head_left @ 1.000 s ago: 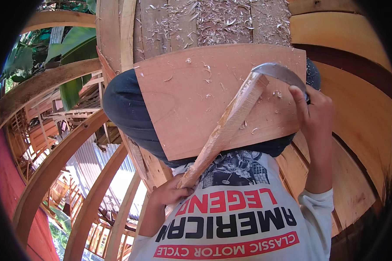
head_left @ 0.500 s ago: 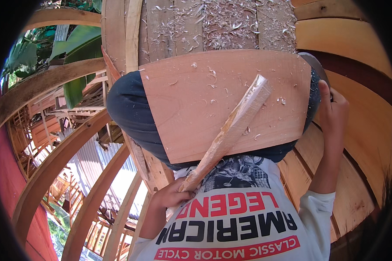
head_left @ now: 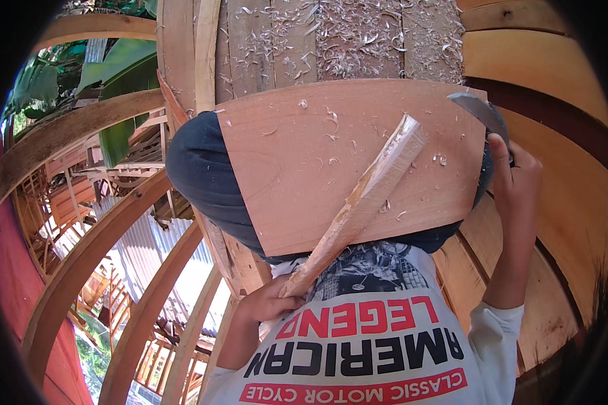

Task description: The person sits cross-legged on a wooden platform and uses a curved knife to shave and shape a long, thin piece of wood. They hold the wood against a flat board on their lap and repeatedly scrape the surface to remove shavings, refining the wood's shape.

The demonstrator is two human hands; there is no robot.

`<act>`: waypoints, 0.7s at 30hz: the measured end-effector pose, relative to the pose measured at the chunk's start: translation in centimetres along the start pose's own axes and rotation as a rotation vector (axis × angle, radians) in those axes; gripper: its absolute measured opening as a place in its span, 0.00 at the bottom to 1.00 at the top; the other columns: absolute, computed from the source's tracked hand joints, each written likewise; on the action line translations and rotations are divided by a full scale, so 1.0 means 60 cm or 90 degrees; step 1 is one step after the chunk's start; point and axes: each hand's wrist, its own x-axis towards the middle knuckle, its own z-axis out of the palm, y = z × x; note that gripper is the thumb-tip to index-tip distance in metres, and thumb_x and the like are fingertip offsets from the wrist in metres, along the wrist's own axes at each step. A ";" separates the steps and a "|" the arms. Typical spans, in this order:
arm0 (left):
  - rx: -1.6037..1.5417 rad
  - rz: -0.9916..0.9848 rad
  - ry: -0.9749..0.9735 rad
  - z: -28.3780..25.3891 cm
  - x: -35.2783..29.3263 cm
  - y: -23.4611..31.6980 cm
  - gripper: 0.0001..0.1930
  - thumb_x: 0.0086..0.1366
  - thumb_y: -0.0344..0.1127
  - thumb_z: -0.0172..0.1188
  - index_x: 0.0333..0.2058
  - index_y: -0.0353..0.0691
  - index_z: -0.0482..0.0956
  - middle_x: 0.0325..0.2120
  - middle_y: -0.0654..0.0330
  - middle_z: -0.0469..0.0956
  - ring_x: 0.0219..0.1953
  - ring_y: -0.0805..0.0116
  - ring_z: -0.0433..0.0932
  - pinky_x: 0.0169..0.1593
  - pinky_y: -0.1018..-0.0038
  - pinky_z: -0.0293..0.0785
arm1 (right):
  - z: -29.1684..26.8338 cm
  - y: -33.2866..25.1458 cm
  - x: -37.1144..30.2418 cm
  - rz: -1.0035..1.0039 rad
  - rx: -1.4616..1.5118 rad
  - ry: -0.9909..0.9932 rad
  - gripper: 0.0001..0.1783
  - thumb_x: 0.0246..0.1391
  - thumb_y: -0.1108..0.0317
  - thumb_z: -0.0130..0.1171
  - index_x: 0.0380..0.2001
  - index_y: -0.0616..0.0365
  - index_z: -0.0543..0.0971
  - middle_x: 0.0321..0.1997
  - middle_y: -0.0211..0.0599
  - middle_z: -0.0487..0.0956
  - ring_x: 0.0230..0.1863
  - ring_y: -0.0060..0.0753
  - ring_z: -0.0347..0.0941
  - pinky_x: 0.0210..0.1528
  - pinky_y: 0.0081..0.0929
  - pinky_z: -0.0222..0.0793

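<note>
My left hand (head_left: 269,304) is closed round the lower end of a rough-hewn wooden stick (head_left: 358,202), close to my shirt. The stick slants up to the right across a flat wooden board (head_left: 284,175) that lies over my lap, and its far end looks cut flat. At the board's right edge, my right hand (head_left: 517,169) grips a knife with a broad, curved grey blade (head_left: 481,111). The handle is mostly hidden in my fingers. The blade reaches over the board's upper right corner, apart from the stick. A few curled shavings lie on the board.
Plank flooring (head_left: 294,44) strewn with wood shavings (head_left: 358,40) stretches ahead of my knees. Curved wooden ribs (head_left: 94,263) rise on the left, with banana leaves (head_left: 125,67) and corrugated metal sheets (head_left: 142,250) beyond. Curved planking (head_left: 554,88) walls the right side.
The knife in my right hand has swung up and left, so more of its blade shows over the board's corner. My left hand and the stick have hardly moved.
</note>
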 end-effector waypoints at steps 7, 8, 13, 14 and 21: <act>0.013 0.025 0.035 0.018 -0.004 0.032 0.23 0.51 0.31 0.54 0.48 0.29 0.69 0.37 0.55 0.74 0.42 0.66 0.72 0.48 0.74 0.67 | 0.056 -0.055 -0.071 -0.197 -0.083 -0.066 0.29 0.43 0.40 0.62 0.15 0.58 0.75 0.14 0.40 0.73 0.16 0.44 0.72 0.18 0.33 0.65; 0.033 0.016 0.056 0.021 -0.007 0.038 0.24 0.50 0.31 0.53 0.48 0.30 0.69 0.38 0.54 0.74 0.42 0.65 0.72 0.49 0.73 0.66 | 0.055 -0.053 -0.065 -0.195 -0.086 -0.045 0.30 0.43 0.39 0.63 0.15 0.58 0.74 0.14 0.40 0.73 0.16 0.43 0.72 0.18 0.32 0.65; 0.079 0.030 0.066 0.026 0.001 0.033 0.24 0.50 0.30 0.53 0.48 0.31 0.69 0.38 0.53 0.74 0.42 0.64 0.72 0.50 0.72 0.66 | 0.050 -0.046 -0.049 -0.189 -0.136 0.004 0.31 0.41 0.37 0.63 0.14 0.58 0.74 0.12 0.41 0.72 0.16 0.43 0.72 0.17 0.31 0.64; 0.073 0.023 0.058 0.027 0.001 0.038 0.24 0.50 0.30 0.53 0.48 0.31 0.68 0.38 0.53 0.74 0.42 0.64 0.72 0.50 0.72 0.66 | 0.049 -0.046 -0.050 -0.182 -0.139 0.008 0.31 0.41 0.37 0.63 0.14 0.58 0.74 0.13 0.41 0.72 0.16 0.44 0.72 0.17 0.32 0.65; 0.101 0.053 0.061 0.028 0.001 0.041 0.23 0.51 0.31 0.53 0.48 0.31 0.68 0.38 0.54 0.73 0.42 0.65 0.72 0.49 0.73 0.67 | 0.058 -0.014 -0.043 -0.100 -0.147 0.073 0.32 0.46 0.37 0.59 0.17 0.61 0.76 0.15 0.48 0.73 0.19 0.50 0.73 0.20 0.36 0.66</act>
